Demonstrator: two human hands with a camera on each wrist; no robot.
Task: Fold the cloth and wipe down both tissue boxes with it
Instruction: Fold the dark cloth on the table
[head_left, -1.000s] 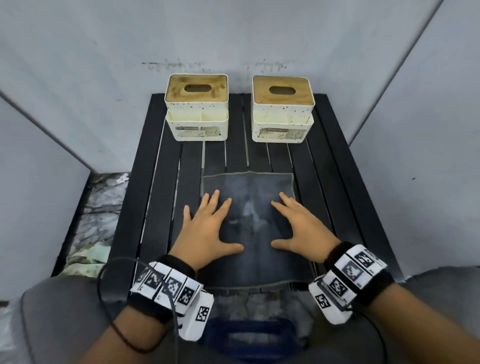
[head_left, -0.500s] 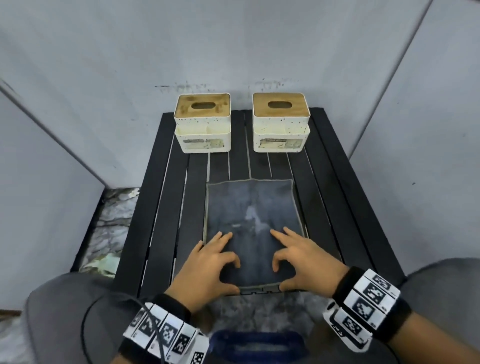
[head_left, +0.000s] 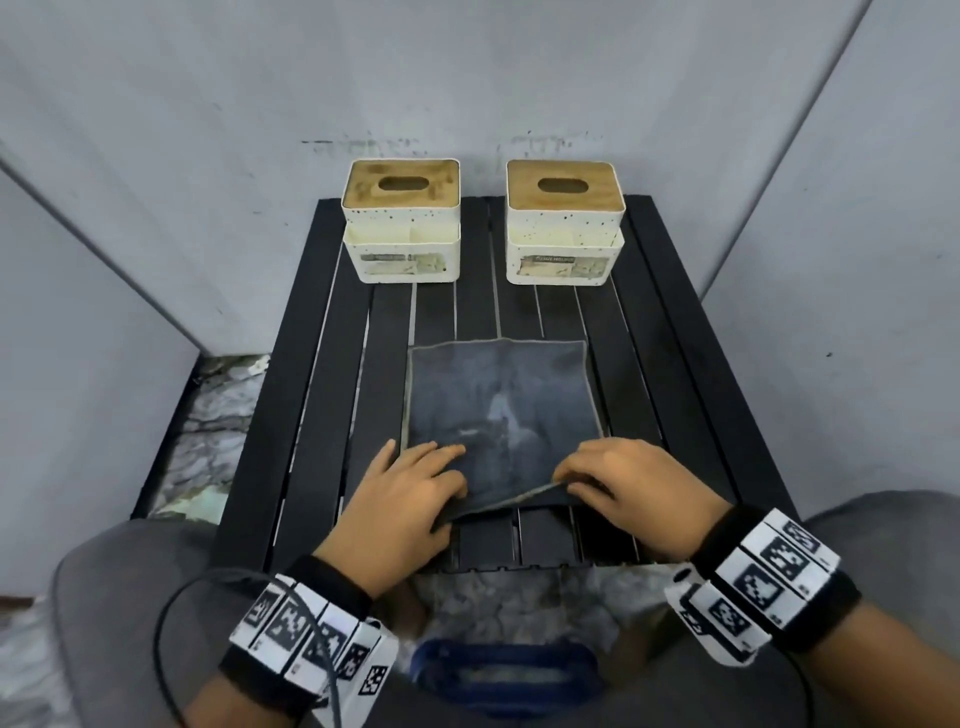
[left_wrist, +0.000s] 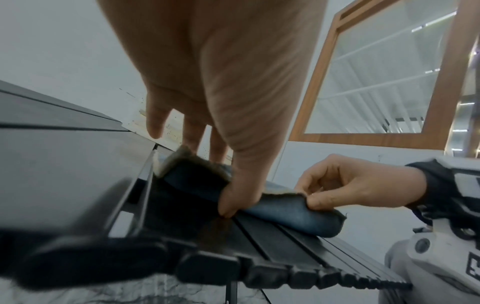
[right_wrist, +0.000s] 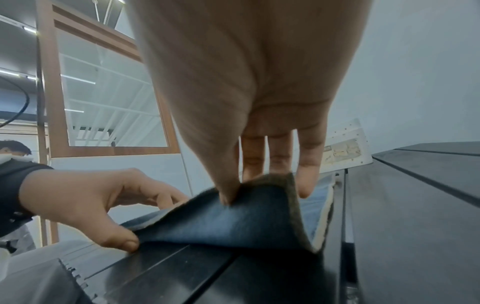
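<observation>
Near edge of dark cloth (head_left: 501, 410) now lifted off the counter (head_left: 322, 395); 1 s earlier flat under 2 spread palms. Left hand (head_left: 402, 499) grip: thumb under, fingers over the near-left corner. Right hand (head_left: 631, 486) grip: pinching the near-right corner. Fold judged just starting; wiping not begun. Left tissue box (head_left: 401, 223) and right tissue box (head_left: 565, 223) at far end, well apart from cloth. Front labels worn, writing unreadable.

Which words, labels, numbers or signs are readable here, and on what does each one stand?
No text reads with certainty.
Label on the left box: too blurred to read.
Label on the right box: a dark strip of letters, too blurred to read.
Wristbands: black-and-white square code markers, no words.
Cloth: no text.
</observation>
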